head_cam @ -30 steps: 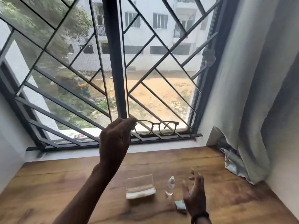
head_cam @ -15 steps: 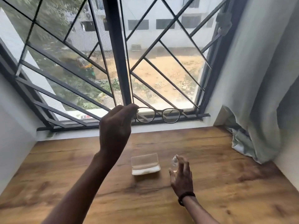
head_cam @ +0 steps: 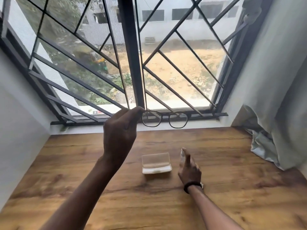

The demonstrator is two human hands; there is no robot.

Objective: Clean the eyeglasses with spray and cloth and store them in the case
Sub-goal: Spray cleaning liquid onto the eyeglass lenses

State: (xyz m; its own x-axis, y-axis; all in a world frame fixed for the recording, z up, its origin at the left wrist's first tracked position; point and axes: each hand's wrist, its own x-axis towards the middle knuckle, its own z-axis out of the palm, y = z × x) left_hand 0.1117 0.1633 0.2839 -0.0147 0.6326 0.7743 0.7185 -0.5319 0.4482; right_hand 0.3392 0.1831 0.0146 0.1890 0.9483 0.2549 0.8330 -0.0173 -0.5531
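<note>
My left hand (head_cam: 120, 130) is raised in front of the window and pinches the left end of the dark-framed eyeglasses (head_cam: 165, 119), whose lenses hang out to the right. Below them, the clear eyeglass case (head_cam: 156, 163) lies open on the wooden table (head_cam: 83, 171). Just right of the case, my right hand (head_cam: 189, 170) is curled around the small clear spray bottle (head_cam: 182, 152), index finger raised along its top. Only the bottle's upper part shows beside the finger. No cloth is visible.
A grey curtain (head_cam: 274, 130) bunches onto the table's right back corner. The barred window (head_cam: 132, 63) and its sill run along the back edge. A white wall (head_cam: 20, 122) borders the table on the left.
The view tipped down and moved closer. My right hand went forward from near the table's front to the spray bottle and closed on it. The left hand kept the eyeglasses raised.
</note>
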